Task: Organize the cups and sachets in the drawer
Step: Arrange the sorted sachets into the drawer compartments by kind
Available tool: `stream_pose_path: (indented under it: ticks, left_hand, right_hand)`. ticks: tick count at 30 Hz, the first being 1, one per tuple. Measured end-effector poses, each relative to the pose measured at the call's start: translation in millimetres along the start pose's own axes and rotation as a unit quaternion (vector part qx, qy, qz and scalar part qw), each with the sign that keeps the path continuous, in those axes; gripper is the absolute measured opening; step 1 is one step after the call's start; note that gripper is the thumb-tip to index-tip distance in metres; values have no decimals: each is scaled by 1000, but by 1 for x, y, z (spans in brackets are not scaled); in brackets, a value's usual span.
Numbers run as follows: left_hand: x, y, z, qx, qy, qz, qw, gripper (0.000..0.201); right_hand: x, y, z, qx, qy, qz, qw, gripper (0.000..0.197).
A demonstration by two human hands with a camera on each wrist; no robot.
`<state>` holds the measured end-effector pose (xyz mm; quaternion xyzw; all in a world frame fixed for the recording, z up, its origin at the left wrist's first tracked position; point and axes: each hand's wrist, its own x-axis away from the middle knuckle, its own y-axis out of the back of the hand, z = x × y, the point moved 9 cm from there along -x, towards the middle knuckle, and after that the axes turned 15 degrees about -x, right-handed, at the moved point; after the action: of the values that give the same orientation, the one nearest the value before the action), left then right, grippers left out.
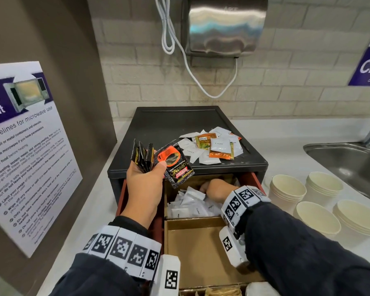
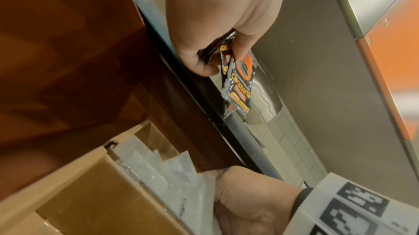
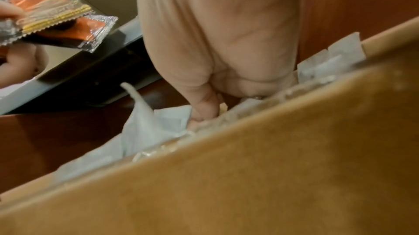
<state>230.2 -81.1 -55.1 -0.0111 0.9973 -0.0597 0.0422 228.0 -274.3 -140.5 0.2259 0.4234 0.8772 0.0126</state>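
Note:
My left hand (image 1: pixel 156 165) grips a fanned bunch of black-and-orange coffee sachets (image 1: pixel 175 165) just above the front edge of the black drawer unit (image 1: pixel 169 124); the left wrist view shows the same bunch of coffee sachets (image 2: pixel 238 84) pinched under my thumb. My right hand (image 1: pixel 216 189) reaches into the rear cardboard compartment of the open red drawer (image 1: pixel 122 195), among white sachets (image 1: pixel 190 206). Its fingers (image 3: pixel 204 106) dig down between the white sachets (image 3: pixel 149 124), and their tips are hidden. Stacks of paper cups (image 1: pixel 286 193) stand on the counter to the right.
A loose pile of white, orange and green sachets (image 1: pixel 214 146) lies on top of the unit. The middle cardboard compartment (image 1: pixel 197 253) holds nothing. A steel sink (image 1: pixel 350 161) is at the far right, a microwave sign (image 1: pixel 26 146) on the left wall, a hand dryer (image 1: pixel 224 24) overhead.

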Motion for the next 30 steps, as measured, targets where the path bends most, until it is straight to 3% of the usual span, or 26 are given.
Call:
stream_pose_path:
  ticks: [7,13,24,28,30]
  left_hand:
    - [0,0,-1,-4,-5,-5,1000,27]
    - [0,-3,0,0,-3,7,1000,28]
    - [-4,2,0,-4,-9,-9,1000,26]
    - [-3,3,-1,0,-13,-12,1000,25]
    - [-3,4,-1,1,-13,-15,1000,26]
  right_hand:
    - [-11,-13,6,37,-34,11,999,36]
    - [-11,-21,9,37,-14,19,999,34]
    - [7,28,1,-11,-19,-113,993,35]
    - [18,41,-16,-111,-13,-183,977,30]
    - [22,39,-24,-183,-34,-179,966,22]
